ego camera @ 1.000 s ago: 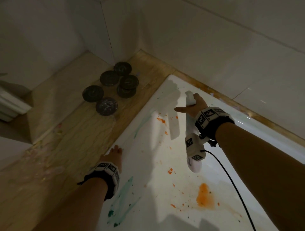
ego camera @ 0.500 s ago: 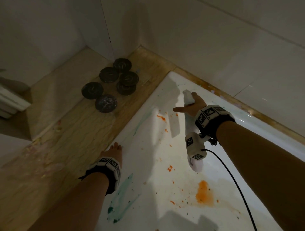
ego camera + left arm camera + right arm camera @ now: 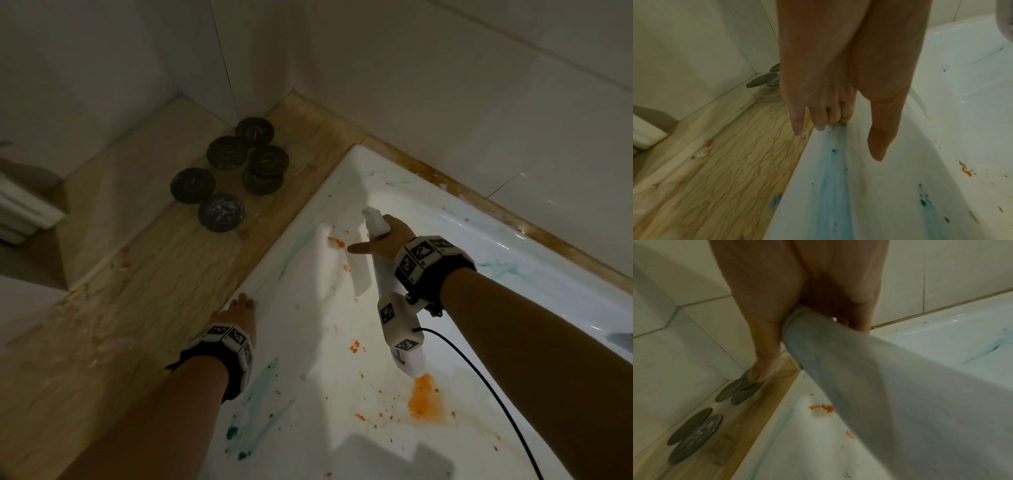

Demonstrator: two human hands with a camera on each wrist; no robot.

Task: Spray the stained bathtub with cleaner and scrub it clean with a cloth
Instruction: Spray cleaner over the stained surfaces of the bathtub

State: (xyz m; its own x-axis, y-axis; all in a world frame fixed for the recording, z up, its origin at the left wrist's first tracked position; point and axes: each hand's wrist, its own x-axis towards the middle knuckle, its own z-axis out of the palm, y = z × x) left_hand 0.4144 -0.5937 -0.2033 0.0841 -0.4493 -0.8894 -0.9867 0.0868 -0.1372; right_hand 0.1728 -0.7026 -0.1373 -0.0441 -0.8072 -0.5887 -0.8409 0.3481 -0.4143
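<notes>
The white bathtub (image 3: 308, 342) carries a large orange stain (image 3: 426, 401), orange flecks and teal streaks (image 3: 260, 387). My right hand (image 3: 383, 236) grips a white spray bottle (image 3: 375, 222) by its neck, high over the tub's middle. One digit sticks out to the left, and the nozzle points toward the far corner. In the right wrist view the bottle (image 3: 879, 386) fills the frame. My left hand (image 3: 239, 310) rests on the tub's near rim, holding nothing. Its fingertips (image 3: 821, 125) touch the edge and its thumb hangs inside the tub. No cloth is in view.
Several dark round discs (image 3: 239, 164) lie on the wooden ledge (image 3: 154, 291) beside the tub's far left corner. Tiled walls (image 3: 445, 102) close the far side. A black cable (image 3: 479, 377) trails from my right wrist. A white fixture (image 3: 24, 209) sits at the left edge.
My right hand and the bottle have sunk slightly toward me; the bottle's base now overlaps the orange stain's top. The left hand has stayed on the rim.
</notes>
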